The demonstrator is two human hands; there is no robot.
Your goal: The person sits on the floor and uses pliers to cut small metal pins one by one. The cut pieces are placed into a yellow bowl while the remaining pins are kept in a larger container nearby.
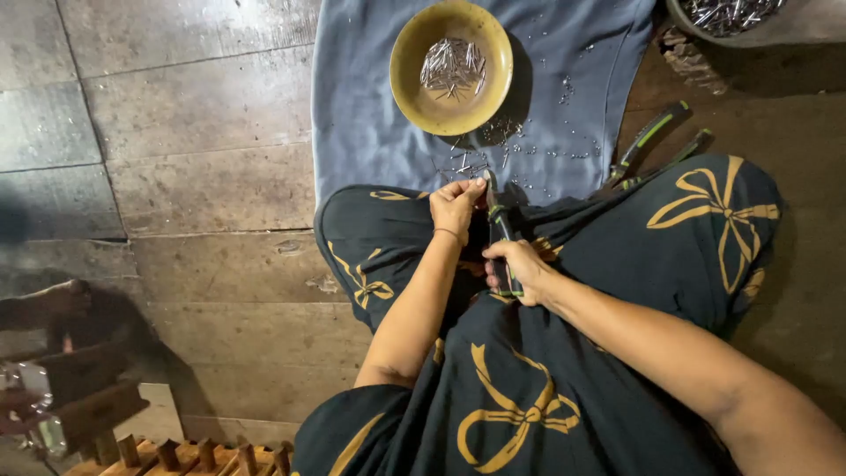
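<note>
Seated person working small metal pieces with pliers over a blue cloth.

The right hand [518,269] is clenched round the green-and-black pliers [500,231]; the left hand [456,204] pinches a small metal piece at the plier tip. A yellow bowl [407,84] of metal pins rests on the blue cloth [370,132] just ahead.

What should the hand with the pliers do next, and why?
Probably squeeze the pliers shut. The right hand grips their handles, and their tip meets a small metal piece pinched in the left hand. Finished-looking pieces fill the yellow bowl on the blue cloth, so it may go there afterwards.
</note>
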